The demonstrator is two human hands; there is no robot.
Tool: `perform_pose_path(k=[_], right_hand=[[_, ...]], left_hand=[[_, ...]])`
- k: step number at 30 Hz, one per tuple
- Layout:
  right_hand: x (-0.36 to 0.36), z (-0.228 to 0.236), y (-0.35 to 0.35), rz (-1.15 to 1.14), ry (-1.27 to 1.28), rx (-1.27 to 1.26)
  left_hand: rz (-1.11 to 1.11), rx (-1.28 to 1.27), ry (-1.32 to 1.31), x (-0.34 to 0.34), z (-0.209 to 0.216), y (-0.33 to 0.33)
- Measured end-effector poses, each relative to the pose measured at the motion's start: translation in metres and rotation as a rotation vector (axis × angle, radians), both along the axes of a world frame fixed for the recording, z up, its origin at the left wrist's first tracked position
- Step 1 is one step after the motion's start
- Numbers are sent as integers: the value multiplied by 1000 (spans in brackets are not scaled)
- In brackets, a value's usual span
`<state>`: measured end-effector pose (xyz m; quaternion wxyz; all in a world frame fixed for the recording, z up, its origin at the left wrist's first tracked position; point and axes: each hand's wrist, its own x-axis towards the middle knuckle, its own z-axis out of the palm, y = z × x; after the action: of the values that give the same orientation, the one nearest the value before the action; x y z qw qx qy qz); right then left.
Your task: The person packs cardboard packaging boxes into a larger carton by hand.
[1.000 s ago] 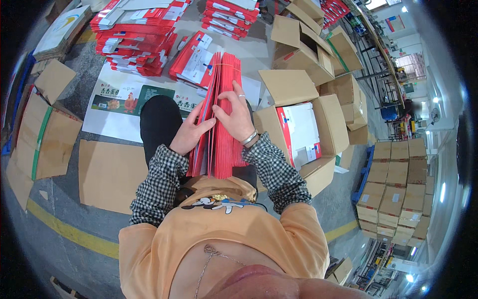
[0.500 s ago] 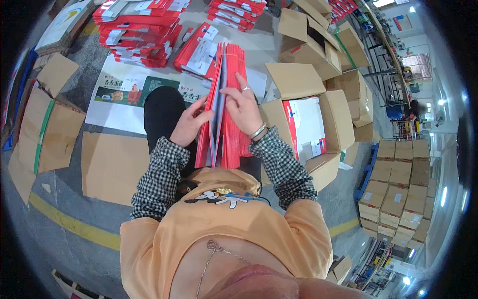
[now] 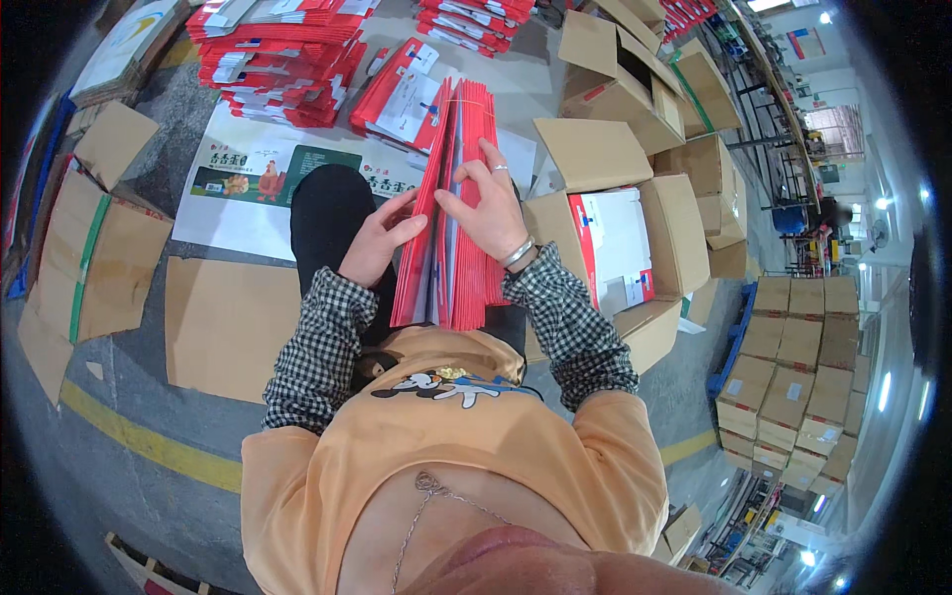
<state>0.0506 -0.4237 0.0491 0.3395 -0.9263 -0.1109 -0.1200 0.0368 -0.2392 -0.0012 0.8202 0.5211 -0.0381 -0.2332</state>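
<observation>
A thick bundle of flat red folded cartons [image 3: 476, 268] stands on edge in front of my body, its top edges fanned apart so that white-grey inner faces show in the gaps. My left hand [image 3: 379, 243] holds the bundle's left side, thumb and index finger at the edge of the leftmost cartons. Over the right part lies my right hand [image 3: 488, 213], wearing a ring and a bracelet. Its fingers are bent among the top edges, with the thumb towards the gap. A thin band seems to cross the bundle's far end.
Right of the bundle stands an open cardboard box [image 3: 679, 233] holding red-and-white cartons [image 3: 620, 243]. More flat cartons [image 3: 402, 99] and tall red stacks [image 3: 283, 64] lie ahead. A cardboard sheet [image 3: 213, 327] is on the floor at left; stacked boxes [image 3: 793, 367] stand far right.
The fanned gap has shifted: more red cartons now lean to the left side, and a second narrow gap shows. My right thumb and fingers have moved slightly over the edges.
</observation>
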Motion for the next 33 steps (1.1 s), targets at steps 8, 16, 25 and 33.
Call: perform_pose_path(k=[8, 16, 25, 33], right_hand=[[-3, 2, 1, -26, 27, 13], [-6, 0, 8, 43, 16, -78], [-17, -1, 1, 20, -13, -83], [0, 12, -50, 358, 245, 21]], left_hand=[[32, -109, 93, 1, -5, 14], [-31, -4, -5, -1, -5, -5], [9, 151, 71, 17, 6, -8], [4, 382, -245, 22, 31, -5]])
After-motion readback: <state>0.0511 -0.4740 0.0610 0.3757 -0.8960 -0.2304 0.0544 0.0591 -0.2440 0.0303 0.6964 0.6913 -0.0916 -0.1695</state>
